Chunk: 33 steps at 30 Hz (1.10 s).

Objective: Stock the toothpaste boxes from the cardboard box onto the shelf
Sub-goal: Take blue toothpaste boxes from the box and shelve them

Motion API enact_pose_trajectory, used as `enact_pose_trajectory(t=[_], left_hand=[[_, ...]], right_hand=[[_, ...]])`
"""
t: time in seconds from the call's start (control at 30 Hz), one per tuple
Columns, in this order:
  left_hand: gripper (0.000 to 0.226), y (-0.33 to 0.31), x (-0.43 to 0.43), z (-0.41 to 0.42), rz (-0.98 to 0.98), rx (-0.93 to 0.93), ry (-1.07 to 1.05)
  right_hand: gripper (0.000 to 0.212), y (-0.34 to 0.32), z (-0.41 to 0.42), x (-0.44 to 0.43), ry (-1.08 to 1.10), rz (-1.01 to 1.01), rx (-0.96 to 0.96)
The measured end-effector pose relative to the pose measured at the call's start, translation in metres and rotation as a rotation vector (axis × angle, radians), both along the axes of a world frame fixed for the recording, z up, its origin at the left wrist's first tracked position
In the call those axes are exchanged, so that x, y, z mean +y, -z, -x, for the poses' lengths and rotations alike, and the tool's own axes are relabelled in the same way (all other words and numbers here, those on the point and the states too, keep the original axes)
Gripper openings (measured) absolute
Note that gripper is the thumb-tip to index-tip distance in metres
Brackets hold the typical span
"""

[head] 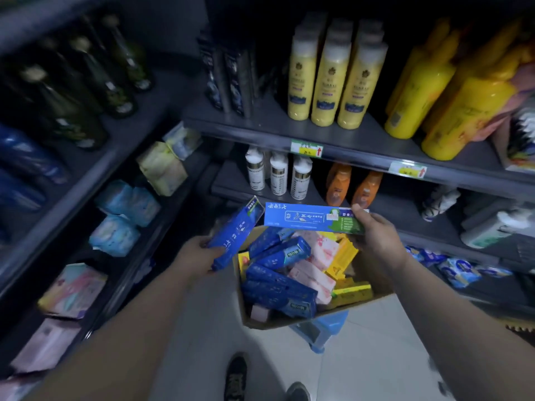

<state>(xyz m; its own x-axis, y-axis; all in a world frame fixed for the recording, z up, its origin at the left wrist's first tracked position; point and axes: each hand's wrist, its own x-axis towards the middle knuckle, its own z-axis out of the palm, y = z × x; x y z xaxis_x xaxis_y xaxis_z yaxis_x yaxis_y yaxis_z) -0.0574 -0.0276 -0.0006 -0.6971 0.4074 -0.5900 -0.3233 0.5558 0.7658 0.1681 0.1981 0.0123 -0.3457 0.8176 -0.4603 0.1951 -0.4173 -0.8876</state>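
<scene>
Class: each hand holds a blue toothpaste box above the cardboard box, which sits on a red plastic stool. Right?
Wrong colour: the head view shows a light blue plastic stool under the brown cardboard box. Left hand and right hand each hold a blue toothpaste box.

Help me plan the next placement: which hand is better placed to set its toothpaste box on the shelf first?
Right, probably. The right hand holds its light-blue box level, before a bare stretch of the lower shelf. The left hand grips its dark-blue box tilted and lower, by the cardboard box.

Head-worn, downward, seemingly near cardboard box (278, 322)
</scene>
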Motion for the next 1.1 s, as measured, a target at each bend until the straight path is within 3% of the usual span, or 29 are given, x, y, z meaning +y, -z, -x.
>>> enact_pose_trajectory(t=[0.33,0.53,0.7,0.83,1.1], left_hand=[[0.027,-0.117,-0.073,0.052,-0.269,0.267,-0.205],[0.005,-0.180,-0.139,0.071,-0.383,0.383,-0.253],[0.009,-0.226,-0.217,0.085,-0.430,0.463,-0.337],[0.033,-0.255,-0.289,0.102,-0.435,0.506,-0.424],[0.042,-0.291,-0.408,0.121,-0.406,0.666,-0.712]], right_hand=[[0.027,-0.110,0.074,-0.039,-0.099,-0.088,0.181],[0.026,-0.165,0.115,-0.091,-0.218,-0.171,0.280],[0.024,-0.205,0.158,-0.152,-0.286,-0.175,0.352],[0.021,-0.234,0.196,-0.209,-0.335,-0.156,0.426],[0.020,-0.276,0.273,-0.309,-0.541,-0.143,0.536]])
